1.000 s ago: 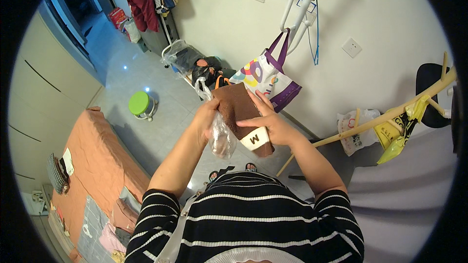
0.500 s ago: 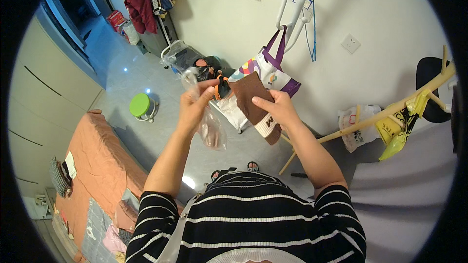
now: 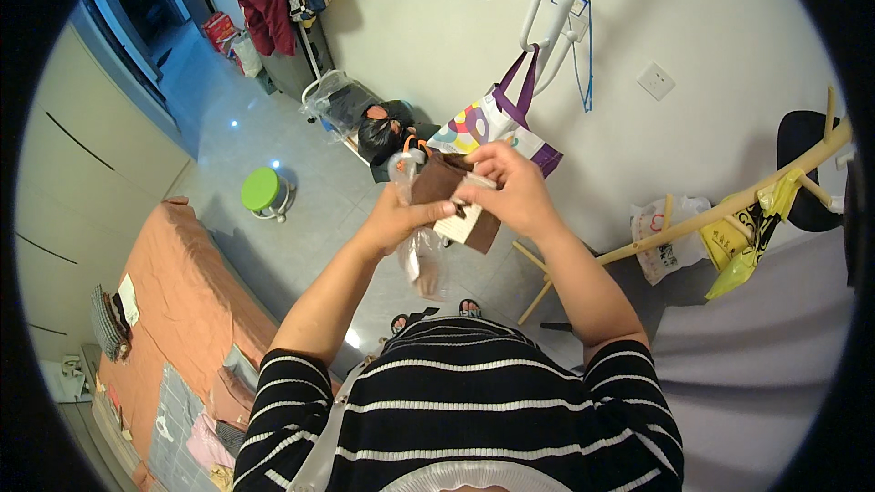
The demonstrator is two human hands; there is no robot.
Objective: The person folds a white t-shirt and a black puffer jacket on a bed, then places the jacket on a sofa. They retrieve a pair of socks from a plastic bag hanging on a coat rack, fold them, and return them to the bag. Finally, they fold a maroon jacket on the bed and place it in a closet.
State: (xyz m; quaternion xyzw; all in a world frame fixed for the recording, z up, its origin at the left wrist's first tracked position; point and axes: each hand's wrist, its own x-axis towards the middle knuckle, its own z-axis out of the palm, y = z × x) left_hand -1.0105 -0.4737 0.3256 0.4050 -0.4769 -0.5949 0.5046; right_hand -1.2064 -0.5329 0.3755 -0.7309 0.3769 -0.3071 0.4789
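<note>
Between my hands is a brown knitted piece, seemingly a folded sock, with a cream ribbed band near its lower end. My left hand is closed on its left side, thumb across the front. The same hand also has a clear plastic bag, crumpled, hanging below and showing above the fingers. My right hand pinches the knit at its upper right, thumb over the cream band and fingers bent at the top edge. What the right fingertips grip behind the fabric is partly hidden.
A white tote bag with purple handles hangs from a white stand. A green stool stands to the left, above an orange-covered bed. Wooden poles with plastic bags cross the right side.
My hands have come together. My left hand, still with the plastic bag, has moved right and taken hold of the sock; my right hand has shifted its grip toward the top edge.
</note>
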